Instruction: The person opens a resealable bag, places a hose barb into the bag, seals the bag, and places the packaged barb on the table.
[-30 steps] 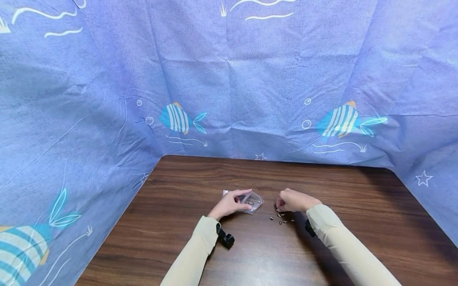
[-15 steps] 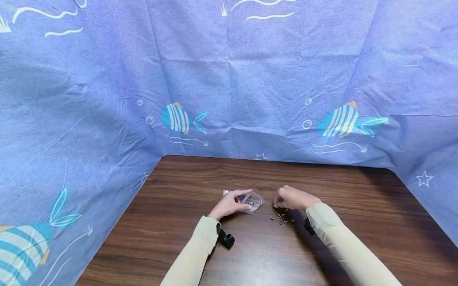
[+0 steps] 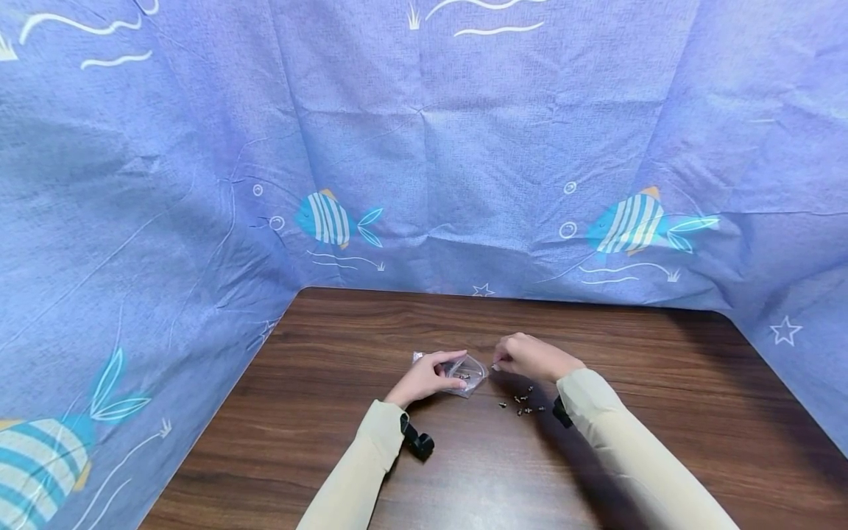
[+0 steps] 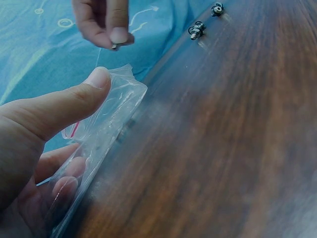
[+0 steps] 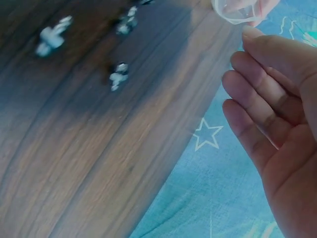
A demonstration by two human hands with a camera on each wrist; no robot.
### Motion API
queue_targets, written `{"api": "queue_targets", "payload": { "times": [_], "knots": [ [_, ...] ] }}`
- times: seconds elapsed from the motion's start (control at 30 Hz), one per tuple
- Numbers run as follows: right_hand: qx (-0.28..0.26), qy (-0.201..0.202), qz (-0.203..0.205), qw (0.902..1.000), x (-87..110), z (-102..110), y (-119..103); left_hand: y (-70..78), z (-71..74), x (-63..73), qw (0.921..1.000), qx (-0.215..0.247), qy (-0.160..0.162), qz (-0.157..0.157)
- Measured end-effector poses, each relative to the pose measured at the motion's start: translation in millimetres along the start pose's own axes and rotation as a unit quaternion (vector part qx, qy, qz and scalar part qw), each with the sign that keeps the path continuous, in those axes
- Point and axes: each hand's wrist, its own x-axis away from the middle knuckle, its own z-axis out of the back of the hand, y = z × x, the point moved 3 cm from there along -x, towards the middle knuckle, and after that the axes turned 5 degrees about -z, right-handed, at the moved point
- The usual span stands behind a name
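Note:
My left hand [image 3: 422, 381] holds a small clear zip bag [image 3: 473, 373] with its mouth spread, thumb on one side and fingers on the other; a few small metal pieces show inside it. In the left wrist view the thumb presses the bag's film [image 4: 124, 94], and a bit of red shows on the plastic. Right of the mouth, my right hand [image 3: 536, 358] pinches a small metal screw [image 4: 115, 47] between thumb and forefinger, mostly covered by the fingertips. Several similar screws [image 3: 528, 410] with what look like nuts or washers lie loose on the table below this hand.
The dark wood-grain table [image 3: 371, 324] reaches back to a blue fish-print cloth [image 3: 490, 177] hanging behind it and at the left. Black camera straps sit at both wrists, and the left camera [image 3: 420, 444] juts out above the tabletop.
My right hand has lifted from the loose screws and moved left and away from me toward the bag, pinching one. My left hand and the bag have stayed in place.

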Motion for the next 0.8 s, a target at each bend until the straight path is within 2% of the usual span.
{"api": "queue_targets", "payload": {
  "times": [0.37, 0.8],
  "knots": [
    [0.039, 0.043, 0.009, 0.9983, -13.1, 3.2, -13.2, -0.7, -0.4, -0.6, 1.0000, -0.004, 0.001, 0.002],
    [0.039, 0.046, 0.008, 0.9981, -23.4, -0.1, -18.6, 0.6, 1.4, -0.2, 1.0000, 0.004, -0.003, 0.005]
  ]
}}
